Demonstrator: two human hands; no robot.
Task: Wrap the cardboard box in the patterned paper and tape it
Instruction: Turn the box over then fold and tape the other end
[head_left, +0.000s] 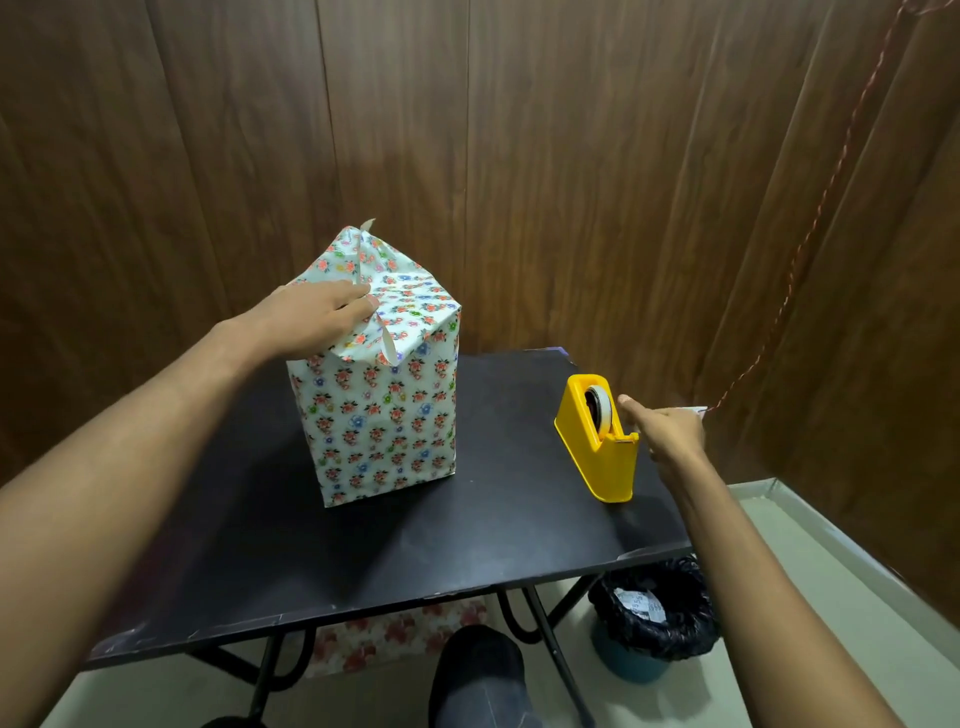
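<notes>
1. Nearest the camera, a knee in dark grey fabric (478, 670) shows under the front edge of the table, with pale floor (810, 571) around it.
2. Beneath the table stand black folding metal legs (545, 639), a sheet of floral paper (395, 644) on the floor, and, to the right, a round bin lined with a black plastic bag (657, 618) holding crumpled paper.
3. Two bare forearms reach forward over the matte black rectangular table (363, 545).
4. On the right of the table sits a yellow plastic tape dispenser (602, 457) with a roll of tape (602, 410) in its well.
5. The right hand (670, 431) is just beside the dispenser's far side, thumb extended toward the roll and the other fingers curled; whether it pinches the tape end cannot be told.
6. Left of centre, the tall cardboard box wrapped in white flower-patterned paper (384, 415) stands upright on the table, well apart from the dispenser.
7. The left hand (317, 317) rests on the box's top, fingers fairly straight and pressing the folded paper flaps (384, 291) down; one flap corner stands up at the far end.
8. Behind everything rises a dark wood-panelled wall (571, 156), with a thin reddish twisted cord (810, 228) hanging along it at right.
</notes>
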